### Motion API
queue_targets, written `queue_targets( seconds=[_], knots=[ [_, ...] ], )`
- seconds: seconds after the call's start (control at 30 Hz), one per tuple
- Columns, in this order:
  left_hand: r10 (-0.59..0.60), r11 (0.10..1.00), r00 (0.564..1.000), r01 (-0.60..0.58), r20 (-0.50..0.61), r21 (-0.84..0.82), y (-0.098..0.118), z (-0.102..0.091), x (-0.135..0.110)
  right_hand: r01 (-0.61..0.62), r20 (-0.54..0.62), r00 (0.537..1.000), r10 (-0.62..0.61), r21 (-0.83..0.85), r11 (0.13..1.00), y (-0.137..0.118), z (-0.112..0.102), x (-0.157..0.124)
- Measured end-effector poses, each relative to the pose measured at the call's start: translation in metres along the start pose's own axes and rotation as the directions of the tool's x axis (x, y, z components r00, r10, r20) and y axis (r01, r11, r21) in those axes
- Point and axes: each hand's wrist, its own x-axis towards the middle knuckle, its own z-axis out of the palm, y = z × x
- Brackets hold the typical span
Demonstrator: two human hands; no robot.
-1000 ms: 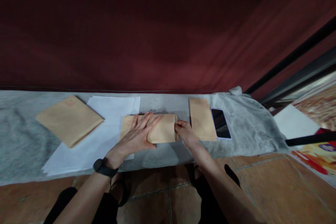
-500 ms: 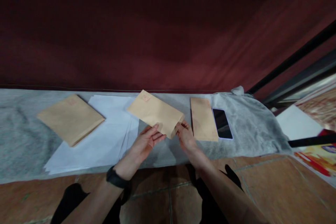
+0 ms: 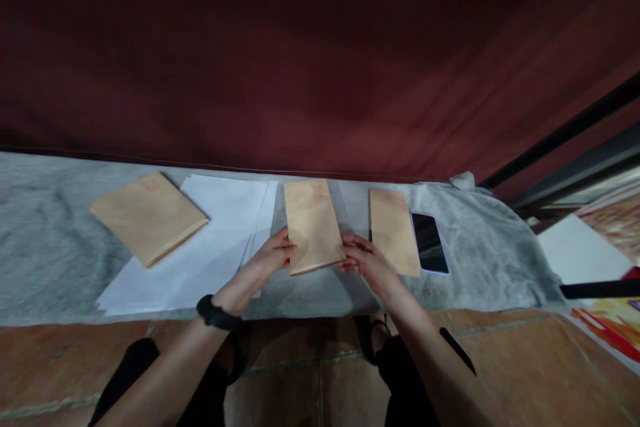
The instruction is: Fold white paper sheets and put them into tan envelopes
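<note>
Head view, left hand (image 3: 275, 253) and right hand (image 3: 364, 260) curled closed on opposite edges of a brown envelope (image 3: 313, 225), just below frame centre; white sheets (image 3: 197, 263) at lower left; phone (image 3: 429, 243) at lower right

Backdrop (image 3: 320, 67): dark red, 12 o'clock
Table (image 3: 45, 240): grey cloth (image 3: 493, 257) cover, 9 towards 4 o'clock
Floor (image 3: 277, 393): terracotta-coloured tiles, 6 o'clock
Bar (image 3: 560, 134): black, slanted, near 3 o'clock
Light: dim

Mottled grey plush cloth (image 3: 493, 257) spans the frame's middle. At left, white paper sheets (image 3: 200, 277) lie partly beneath stacked brown paper envelopes (image 3: 150, 217); right of centre, an oblong brown paper envelope (image 3: 393, 233) adjoins a black-screened, lilac-edged phone (image 3: 430, 242).
</note>
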Motion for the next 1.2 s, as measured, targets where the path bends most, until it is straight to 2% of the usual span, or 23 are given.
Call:
queue_targets(
  seconds=[0.17, 0.27, 0.37, 0.43, 0.5, 0.53, 0.6, 0.67, 0.73, 0.8, 0.87, 0.97, 1.2],
  knots=[
    [0.013, 0.970, 0.999, -0.025, 0.052, 0.243, -0.012, -0.004, 0.006, 0.079, -0.025, 0.996, -0.090, -0.285, 0.955, 0.021, -0.005, 0.010],
    [0.067, 0.928, 0.998, -0.068, 0.013, 0.367, -0.012, -0.002, 0.008, 0.131, 0.000, 0.989, -0.150, -0.489, 0.863, 0.030, -0.010, 0.014],
    [0.132, 0.821, 0.990, -0.077, -0.056, 0.565, -0.008, 0.003, 0.004, 0.167, 0.012, 0.972, -0.236, -0.743, 0.649, 0.031, -0.014, 0.012],
    [0.195, 0.670, 0.974, -0.049, -0.112, 0.741, -0.005, 0.009, -0.002, 0.158, 0.020, 0.957, -0.289, -0.871, 0.465, 0.027, -0.012, 0.009],
    [0.324, 0.474, 0.939, -0.057, -0.114, 0.879, -0.007, 0.019, -0.009, 0.157, 0.037, 0.935, -0.352, -0.934, 0.320, 0.022, -0.007, 0.007],
    [0.407, 0.380, 0.911, -0.098, -0.071, 0.920, -0.010, 0.025, -0.013, 0.176, 0.058, 0.917, -0.395, -0.946, 0.271, 0.020, -0.003, 0.007],
    [0.535, 0.217, 0.839, -0.251, 0.100, 0.943, -0.020, 0.038, -0.020, 0.267, 0.147, 0.866, -0.478, -0.944, 0.192, 0.016, 0.004, 0.010],
    [0.571, 0.094, 0.765, -0.422, 0.299, 0.901, -0.033, 0.050, -0.025, 0.383, 0.280, 0.812, -0.512, -0.918, 0.104, 0.016, 0.011, 0.017],
    [0.558, 0.030, 0.735, -0.481, 0.384, 0.876, -0.046, 0.057, -0.029, 0.447, 0.384, 0.787, -0.483, -0.895, 0.017, 0.019, 0.015, 0.026],
    [0.531, -0.004, 0.728, -0.510, 0.435, 0.860, -0.055, 0.058, -0.032, 0.446, 0.422, 0.792, -0.441, -0.893, -0.053, 0.023, 0.017, 0.037],
    [0.506, -0.023, 0.724, -0.532, 0.468, 0.847, -0.059, 0.055, -0.035, 0.409, 0.407, 0.809, -0.425, -0.908, -0.091, 0.026, 0.017, 0.047],
    [0.490, -0.040, 0.717, -0.549, 0.495, 0.835, -0.059, 0.049, -0.038, 0.347, 0.354, 0.824, -0.443, -0.932, -0.102, 0.025, 0.017, 0.062],
    [0.429, -0.038, 0.713, -0.599, 0.554, 0.800, -0.051, 0.043, -0.047, 0.237, 0.246, 0.809, -0.534, -0.968, -0.086, 0.017, 0.019, 0.097]
  ],
)
